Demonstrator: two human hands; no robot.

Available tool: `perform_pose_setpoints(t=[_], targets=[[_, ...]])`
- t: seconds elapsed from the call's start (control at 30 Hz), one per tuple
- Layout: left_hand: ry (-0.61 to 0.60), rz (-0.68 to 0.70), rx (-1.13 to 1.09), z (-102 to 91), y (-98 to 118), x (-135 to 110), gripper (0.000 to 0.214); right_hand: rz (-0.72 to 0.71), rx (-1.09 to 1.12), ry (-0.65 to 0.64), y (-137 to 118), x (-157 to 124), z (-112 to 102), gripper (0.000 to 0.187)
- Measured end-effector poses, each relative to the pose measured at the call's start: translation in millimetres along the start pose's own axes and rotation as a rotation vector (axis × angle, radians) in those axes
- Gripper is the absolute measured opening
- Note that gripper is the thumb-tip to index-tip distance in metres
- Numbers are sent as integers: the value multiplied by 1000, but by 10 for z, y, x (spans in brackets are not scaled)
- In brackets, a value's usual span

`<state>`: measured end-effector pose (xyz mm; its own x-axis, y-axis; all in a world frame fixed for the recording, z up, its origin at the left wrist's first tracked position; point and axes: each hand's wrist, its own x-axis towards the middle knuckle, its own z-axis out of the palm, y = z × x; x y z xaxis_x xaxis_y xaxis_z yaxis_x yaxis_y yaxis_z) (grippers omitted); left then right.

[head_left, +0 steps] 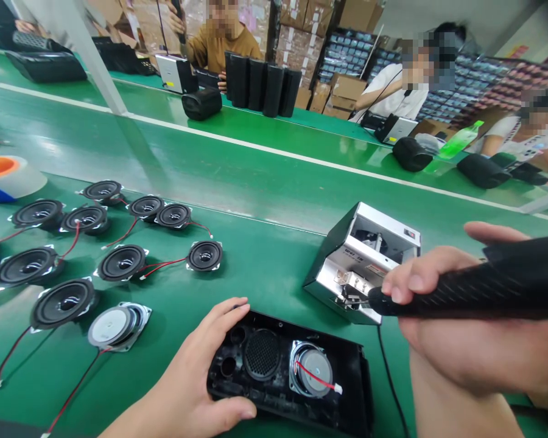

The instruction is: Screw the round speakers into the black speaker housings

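Closest to the lens, my left hand clasps the left end of a black plastic speaker housing, fingers over its far edge and thumb pressed along the near one. This open shell lies flat on the green conveyor belt directly in front of me. Inside it sit a round black mesh grille and, to its right, a silver-backed speaker driver crossed by a thin red wire. My right hand is wrapped tight around a black textured electric screwdriver, whose tip meets the front of a silver metal screw feeder box standing just beyond the housing. Loose black cone speaker drivers with red leads lie scattered across the belt to my left, one turned silver side up. An orange-cored roll of tape rests at the far left edge. Across the belt, seated co-workers sit behind a row of upright black cylindrical casings.
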<state>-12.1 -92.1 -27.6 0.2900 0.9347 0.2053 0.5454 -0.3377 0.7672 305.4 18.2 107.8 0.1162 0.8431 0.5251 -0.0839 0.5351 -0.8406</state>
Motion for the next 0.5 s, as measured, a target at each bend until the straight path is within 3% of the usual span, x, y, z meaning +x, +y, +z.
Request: perform_pose_setpoints(t=[0.23,0.5], targets=[[22,-10,-10,6,25,9,102,-188,-108,2,90,-11,51,77],[-4,13,-23,14,-32,2,102,-104,-143,-13,199,100,88,87]])
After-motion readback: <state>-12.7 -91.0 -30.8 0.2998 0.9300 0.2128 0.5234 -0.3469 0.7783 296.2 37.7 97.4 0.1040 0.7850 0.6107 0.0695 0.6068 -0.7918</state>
